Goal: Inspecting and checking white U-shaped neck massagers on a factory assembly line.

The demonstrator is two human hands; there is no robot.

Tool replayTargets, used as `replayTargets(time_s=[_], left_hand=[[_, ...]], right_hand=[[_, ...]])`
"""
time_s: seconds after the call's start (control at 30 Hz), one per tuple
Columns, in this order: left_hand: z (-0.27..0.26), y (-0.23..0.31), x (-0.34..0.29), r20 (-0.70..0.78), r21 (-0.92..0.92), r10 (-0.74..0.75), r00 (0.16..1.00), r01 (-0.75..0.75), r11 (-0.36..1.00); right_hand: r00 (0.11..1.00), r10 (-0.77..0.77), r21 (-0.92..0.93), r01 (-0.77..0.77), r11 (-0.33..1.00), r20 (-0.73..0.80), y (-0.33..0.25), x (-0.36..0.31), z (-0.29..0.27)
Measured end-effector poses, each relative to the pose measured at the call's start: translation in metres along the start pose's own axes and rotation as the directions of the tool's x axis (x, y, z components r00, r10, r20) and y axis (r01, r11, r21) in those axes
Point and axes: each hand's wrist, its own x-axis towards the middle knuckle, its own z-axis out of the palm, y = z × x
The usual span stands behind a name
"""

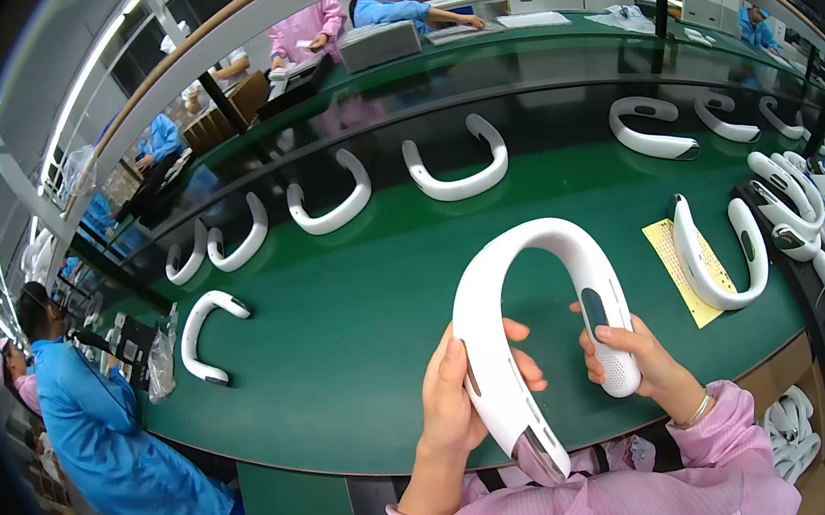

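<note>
Between both hands I hold a white U-shaped neck fan (534, 235) above the green table, its curve pointing away from me. My left hand (450, 394) wraps the left arm of the fan, fingers showing on its inner side. On the other arm, my right hand (634, 355) grips near the perforated end, thumb by the dark oval panel. The left arm's tip has a brownish, glossy end piece. To the right, another white neck fan (756, 257) lies partly on a yellow printed sheet (668, 249).
Several neck fans, such as one white neck fan (465, 187), stand along the table's (373, 362) far side. One curved fan (190, 341) lies at left. A black tray (810, 306) heaped with fans is at right. A co-worker in blue (108, 420) stands left.
</note>
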Motion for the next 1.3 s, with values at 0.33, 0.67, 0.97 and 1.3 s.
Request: replayTargets(time_s=[0.33, 0.67, 0.97, 1.3], left_hand=[[0.031, 0.003, 0.010, -0.067, -0.099, -0.014, 0.998, 0.007, 0.995], [0.044, 0.008, 0.008, -0.062, 0.009, -0.053, 0.997, 0.054, 0.999], [0.045, 0.007, 0.000, -0.042, 0.059, -0.054, 0.998, 0.057, 0.997], [-0.013, -0.012, 0.001, -0.089, 0.328, 0.113, 0.990, -0.078, 0.942]], right_hand=[[0.991, 0.127, 0.221, -0.134, 0.966, 0.046, 0.015, -0.001, 0.001], [0.988, 0.152, 0.217, -0.150, 0.965, 0.010, 0.020, 0.000, -0.003], [0.993, 0.106, 0.193, -0.115, 0.974, 0.055, 0.022, 0.002, -0.004], [0.984, -0.142, -0.279, 0.108, 0.954, -0.103, 0.007, -0.017, -0.010]])
